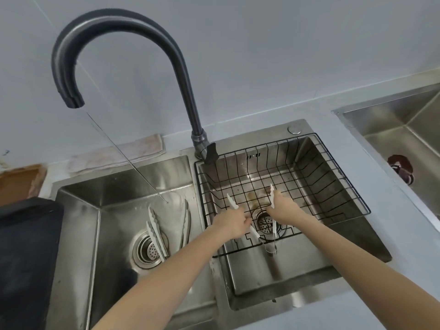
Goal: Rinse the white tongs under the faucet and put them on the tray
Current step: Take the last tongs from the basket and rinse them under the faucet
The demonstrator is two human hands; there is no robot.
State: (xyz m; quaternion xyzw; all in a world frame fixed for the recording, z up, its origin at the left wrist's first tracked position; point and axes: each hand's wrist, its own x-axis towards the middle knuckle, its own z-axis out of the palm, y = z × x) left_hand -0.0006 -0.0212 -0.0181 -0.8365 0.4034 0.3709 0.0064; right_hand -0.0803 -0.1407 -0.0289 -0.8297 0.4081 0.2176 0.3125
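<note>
- Both hands hold one pair of white tongs [252,231] over the wire tray [333,186], right of the faucet [185,86].
- Left hand [232,225] is closed around one arm; right hand [282,207] is closed around the other.
- Two more tongs [154,232] lie in the basin left of the tray, where a thin stream of water [128,158] lands.

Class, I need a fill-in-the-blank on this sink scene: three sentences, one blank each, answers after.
1. Both hands, left hand and right hand, hold white plastic tongs over the black wire ____.
2. The dark curved faucet pours into the ____ steel basin.
3. Two more tongs lie beside that basin's ____.

Answers: basket; left; drain
</note>
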